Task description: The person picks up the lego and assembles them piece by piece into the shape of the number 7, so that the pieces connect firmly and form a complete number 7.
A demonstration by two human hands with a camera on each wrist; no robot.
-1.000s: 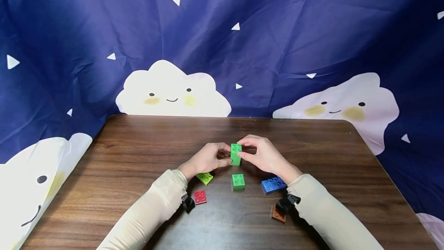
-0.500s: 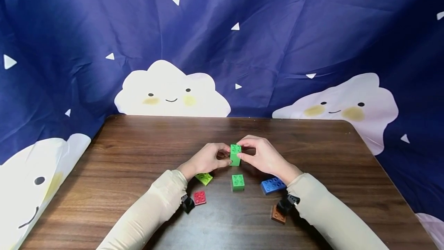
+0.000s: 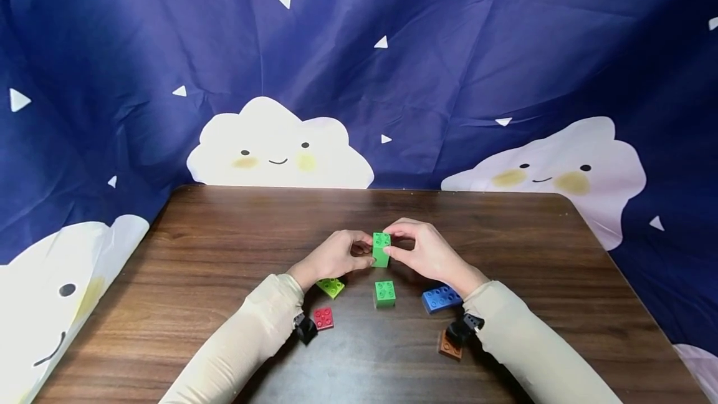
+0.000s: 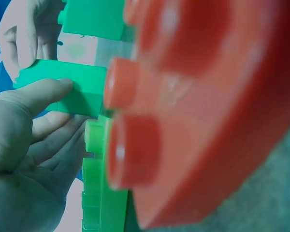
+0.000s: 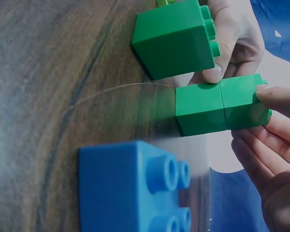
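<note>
Head view: left hand [image 3: 332, 257], right hand [image 3: 426, 250] half-curled, pinching green stack [image 3: 380, 257].

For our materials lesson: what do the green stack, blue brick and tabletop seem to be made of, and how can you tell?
Green stack: probably hard plastic, smooth with a slight sheen; crisp edges, straight seam.
Blue brick: likely plastic too, satin; round, moulded-looking studs.
Tabletop: wood or wood-look laminate, slightly glossy; brown grain and pale glare, but the look leaves which open.

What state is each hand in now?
Left hand: closed, holding the two-brick green stack low down.
Right hand: closed, holding the same stack near its top.
</note>
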